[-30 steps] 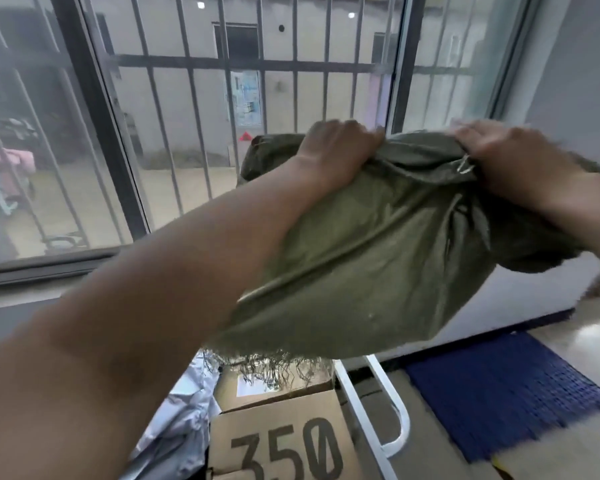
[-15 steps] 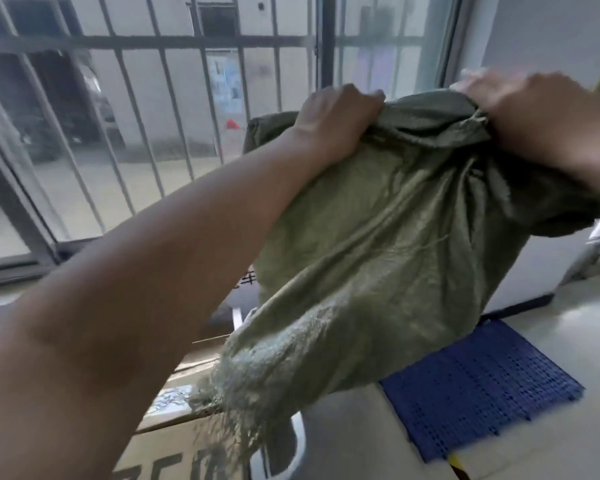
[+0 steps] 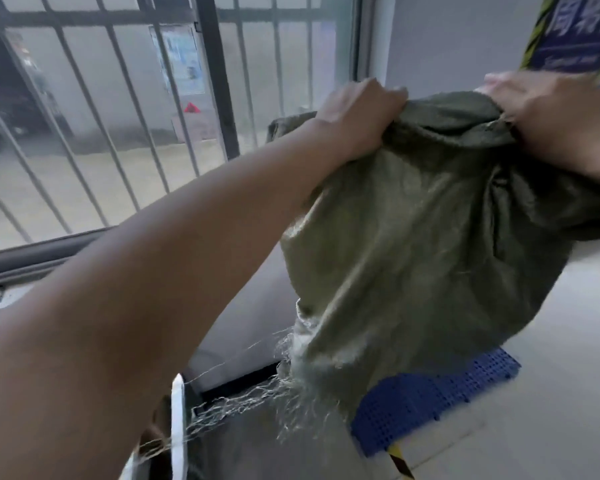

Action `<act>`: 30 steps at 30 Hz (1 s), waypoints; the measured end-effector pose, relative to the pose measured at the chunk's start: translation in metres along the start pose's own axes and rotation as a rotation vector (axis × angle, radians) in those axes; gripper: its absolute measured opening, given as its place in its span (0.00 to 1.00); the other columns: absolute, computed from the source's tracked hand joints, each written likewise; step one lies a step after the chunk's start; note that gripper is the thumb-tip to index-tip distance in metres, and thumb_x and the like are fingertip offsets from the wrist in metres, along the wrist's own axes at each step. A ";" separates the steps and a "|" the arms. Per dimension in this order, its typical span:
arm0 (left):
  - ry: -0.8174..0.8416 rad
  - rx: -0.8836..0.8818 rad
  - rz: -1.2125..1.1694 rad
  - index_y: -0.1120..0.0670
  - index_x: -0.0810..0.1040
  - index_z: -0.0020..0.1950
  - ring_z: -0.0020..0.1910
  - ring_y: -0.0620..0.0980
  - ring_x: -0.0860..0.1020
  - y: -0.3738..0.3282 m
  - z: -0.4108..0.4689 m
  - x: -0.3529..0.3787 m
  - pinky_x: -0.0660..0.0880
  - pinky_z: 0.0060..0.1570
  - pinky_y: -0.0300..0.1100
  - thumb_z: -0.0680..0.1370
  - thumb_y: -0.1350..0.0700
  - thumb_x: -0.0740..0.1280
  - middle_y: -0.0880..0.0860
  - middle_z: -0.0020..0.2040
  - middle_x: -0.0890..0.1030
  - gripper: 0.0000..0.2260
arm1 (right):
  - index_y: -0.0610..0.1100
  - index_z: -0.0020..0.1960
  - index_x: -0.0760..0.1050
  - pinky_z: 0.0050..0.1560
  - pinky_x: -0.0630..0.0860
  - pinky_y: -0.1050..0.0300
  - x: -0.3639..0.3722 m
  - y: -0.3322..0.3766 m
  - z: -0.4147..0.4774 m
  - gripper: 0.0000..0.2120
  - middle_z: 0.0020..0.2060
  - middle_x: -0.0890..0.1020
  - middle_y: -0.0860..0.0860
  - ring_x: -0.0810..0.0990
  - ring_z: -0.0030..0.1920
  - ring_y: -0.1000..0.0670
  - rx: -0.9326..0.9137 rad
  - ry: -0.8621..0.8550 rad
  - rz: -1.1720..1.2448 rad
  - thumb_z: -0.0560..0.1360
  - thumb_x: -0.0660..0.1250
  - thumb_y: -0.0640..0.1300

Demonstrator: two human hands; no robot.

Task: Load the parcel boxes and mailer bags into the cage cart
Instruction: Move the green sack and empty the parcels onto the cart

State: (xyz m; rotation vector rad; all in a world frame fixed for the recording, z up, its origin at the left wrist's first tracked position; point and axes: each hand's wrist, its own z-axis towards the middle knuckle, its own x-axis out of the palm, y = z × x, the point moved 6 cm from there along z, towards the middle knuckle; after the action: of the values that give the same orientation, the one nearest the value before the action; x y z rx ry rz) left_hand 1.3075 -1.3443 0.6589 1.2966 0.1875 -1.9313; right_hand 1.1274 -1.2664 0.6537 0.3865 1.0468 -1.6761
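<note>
Both left hand (image 3: 357,116) and right hand (image 3: 541,123) curl fingers (image 3: 390,97) round the green sack (image 3: 413,254), bunched shut; contents hidden.

Two hands (image 3: 357,116) (image 3: 548,129), one green sack (image 3: 413,254) — one blue mat (image 3: 430,400).

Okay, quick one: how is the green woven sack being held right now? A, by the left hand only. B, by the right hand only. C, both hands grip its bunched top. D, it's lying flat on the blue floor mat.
C: the left hand and the right hand each grip the bunched top of the green sack, which hangs above the blue mat.
</note>
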 end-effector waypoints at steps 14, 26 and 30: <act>0.023 -0.016 -0.134 0.54 0.70 0.53 0.46 0.63 0.78 0.075 0.065 0.094 0.77 0.44 0.61 0.74 0.61 0.60 0.54 0.42 0.71 0.09 | 0.44 0.71 0.71 0.56 0.76 0.32 0.073 -0.005 0.091 0.19 0.72 0.71 0.41 0.77 0.61 0.31 -0.071 0.068 0.053 0.80 0.60 0.41; 0.132 -0.049 -0.069 0.57 0.73 0.55 0.40 0.58 0.71 0.093 0.085 0.158 0.68 0.37 0.50 0.74 0.62 0.61 0.56 0.41 0.71 0.10 | 0.45 0.70 0.73 0.58 0.76 0.39 0.167 -0.001 0.122 0.25 0.69 0.75 0.45 0.78 0.63 0.37 -0.106 0.171 0.308 0.73 0.68 0.38; 0.266 -0.118 -0.072 0.55 0.73 0.54 0.40 0.58 0.76 0.101 0.064 0.188 0.73 0.36 0.50 0.74 0.63 0.61 0.54 0.42 0.73 0.09 | 0.43 0.59 0.77 0.56 0.77 0.46 0.218 0.021 0.120 0.21 0.57 0.81 0.43 0.79 0.58 0.40 -0.123 0.312 0.463 0.67 0.69 0.34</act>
State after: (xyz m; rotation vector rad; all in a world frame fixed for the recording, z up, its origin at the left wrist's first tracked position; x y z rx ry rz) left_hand 1.2978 -1.5442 0.5604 1.4804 0.4794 -1.7721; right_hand 1.0937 -1.4951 0.5598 0.7642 1.1735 -1.1538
